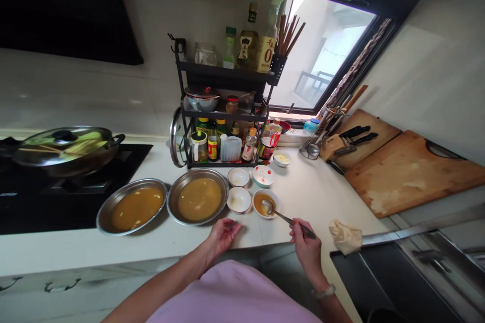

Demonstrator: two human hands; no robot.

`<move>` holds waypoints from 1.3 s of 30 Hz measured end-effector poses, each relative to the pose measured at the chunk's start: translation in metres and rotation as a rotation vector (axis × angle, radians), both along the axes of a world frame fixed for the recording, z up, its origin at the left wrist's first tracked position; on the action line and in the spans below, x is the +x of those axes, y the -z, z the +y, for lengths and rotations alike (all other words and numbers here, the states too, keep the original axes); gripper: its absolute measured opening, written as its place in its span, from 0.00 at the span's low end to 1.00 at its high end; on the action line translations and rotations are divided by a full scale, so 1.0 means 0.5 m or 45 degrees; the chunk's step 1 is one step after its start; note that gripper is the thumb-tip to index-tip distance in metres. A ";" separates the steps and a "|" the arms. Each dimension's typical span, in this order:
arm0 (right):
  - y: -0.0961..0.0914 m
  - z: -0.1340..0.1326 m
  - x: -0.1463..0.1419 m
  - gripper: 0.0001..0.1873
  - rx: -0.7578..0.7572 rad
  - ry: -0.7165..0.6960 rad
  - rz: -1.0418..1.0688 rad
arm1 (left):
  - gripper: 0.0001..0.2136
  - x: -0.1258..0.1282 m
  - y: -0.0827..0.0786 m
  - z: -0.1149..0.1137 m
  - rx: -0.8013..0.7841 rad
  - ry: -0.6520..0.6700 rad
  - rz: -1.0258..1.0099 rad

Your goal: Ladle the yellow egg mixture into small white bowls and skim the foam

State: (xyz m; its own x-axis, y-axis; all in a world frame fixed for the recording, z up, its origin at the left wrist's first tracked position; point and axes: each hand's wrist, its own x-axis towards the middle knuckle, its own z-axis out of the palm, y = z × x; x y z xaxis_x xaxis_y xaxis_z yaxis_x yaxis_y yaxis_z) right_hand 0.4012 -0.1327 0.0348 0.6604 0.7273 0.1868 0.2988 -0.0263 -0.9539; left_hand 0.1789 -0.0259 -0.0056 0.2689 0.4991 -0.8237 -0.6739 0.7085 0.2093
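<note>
My right hand [306,247] grips the handle of a metal spoon [282,216]. The spoon's bowl end dips into a small white bowl [275,201] of orange-brown liquid. Holding nothing, my left hand [224,236] hovers at the counter's front edge with its fingers apart. It is nearest to a small white bowl [239,200] with a little residue inside and to a round metal pan [175,212] of cloudy brownish liquid. Another metal pan [104,219] of orange-brown liquid with pale bits stands to the left.
Behind the bowls stands a black rack [223,111] of bottles and jars. A lidded pan [71,161] sits on the stove at left. At right are a knife block [333,146], cutting boards [417,171], a beige cloth [345,237] and a dark sink [401,282].
</note>
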 end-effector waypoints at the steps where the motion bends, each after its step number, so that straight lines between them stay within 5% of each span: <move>1: 0.002 0.002 0.000 0.21 0.013 0.001 0.022 | 0.07 -0.005 -0.002 -0.004 0.002 0.010 -0.005; 10: -0.001 0.017 0.029 0.20 0.182 0.185 0.320 | 0.05 -0.080 0.011 -0.019 0.030 0.040 0.005; 17: -0.013 0.026 0.033 0.21 0.244 0.175 0.397 | 0.06 -0.132 0.041 -0.033 -0.057 -0.010 0.037; 26: -0.035 0.044 0.030 0.20 0.244 0.161 0.416 | 0.07 -0.169 0.038 -0.043 -0.024 -0.094 0.076; 39: -0.088 0.129 -0.084 0.19 0.234 -0.098 0.426 | 0.07 -0.209 0.070 -0.049 -0.043 -0.183 -0.001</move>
State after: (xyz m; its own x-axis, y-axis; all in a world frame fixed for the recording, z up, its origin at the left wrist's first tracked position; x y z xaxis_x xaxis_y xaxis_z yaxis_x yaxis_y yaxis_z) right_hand 0.3593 -0.0681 0.0787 0.6519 0.7514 0.1021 -0.0351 0.1644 -0.9858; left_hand 0.0742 -0.0505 -0.0406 0.1977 0.5045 -0.8404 -0.7690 0.6115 0.1862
